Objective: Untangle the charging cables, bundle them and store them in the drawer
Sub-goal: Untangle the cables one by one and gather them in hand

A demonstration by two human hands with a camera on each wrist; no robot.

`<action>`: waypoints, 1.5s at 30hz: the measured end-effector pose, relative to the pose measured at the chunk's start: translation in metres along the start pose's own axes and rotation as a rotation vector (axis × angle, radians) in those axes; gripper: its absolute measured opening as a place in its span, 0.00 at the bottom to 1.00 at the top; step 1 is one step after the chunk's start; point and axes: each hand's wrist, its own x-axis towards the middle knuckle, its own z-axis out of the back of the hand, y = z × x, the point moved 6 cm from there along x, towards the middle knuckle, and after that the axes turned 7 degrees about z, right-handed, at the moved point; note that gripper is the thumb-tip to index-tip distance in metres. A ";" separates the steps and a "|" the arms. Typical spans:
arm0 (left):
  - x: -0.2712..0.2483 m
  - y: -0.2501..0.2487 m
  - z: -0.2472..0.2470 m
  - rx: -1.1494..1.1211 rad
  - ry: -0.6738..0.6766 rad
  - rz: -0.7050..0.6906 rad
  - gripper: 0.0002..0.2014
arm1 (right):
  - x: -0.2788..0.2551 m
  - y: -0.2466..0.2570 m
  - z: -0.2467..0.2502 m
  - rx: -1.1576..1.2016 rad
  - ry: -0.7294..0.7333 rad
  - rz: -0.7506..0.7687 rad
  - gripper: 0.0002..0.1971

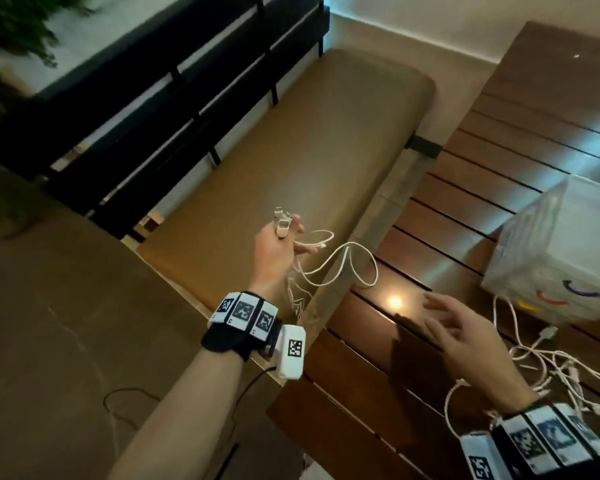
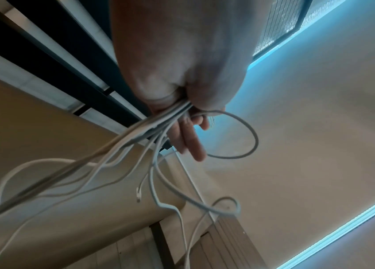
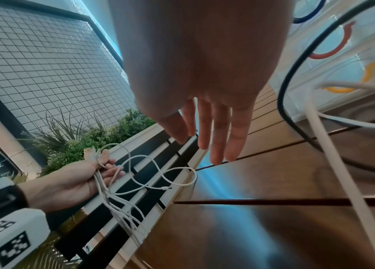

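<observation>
A tan padded bench [image 1: 309, 161] sits beside a slatted wooden table [image 1: 378, 393], green plants [image 3: 94, 138] behind.

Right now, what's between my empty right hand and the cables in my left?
Head view: only bare wooden slat table and a dangling loop of the held cables separate right hand from left hand.

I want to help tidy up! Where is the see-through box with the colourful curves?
In the head view, the see-through box sits on the wooden slatted table at the right, just beyond the loose cable pile.
</observation>
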 end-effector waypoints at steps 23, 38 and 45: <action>-0.001 0.000 -0.008 0.171 0.129 -0.032 0.16 | 0.056 0.068 -0.072 -0.231 0.267 0.155 0.32; -0.027 -0.034 0.038 0.106 0.277 -0.128 0.23 | 0.119 0.087 -0.113 -0.632 0.419 0.053 0.08; -0.026 -0.018 0.037 0.260 0.168 -0.168 0.30 | 0.132 0.068 -0.077 -0.467 0.277 -0.124 0.18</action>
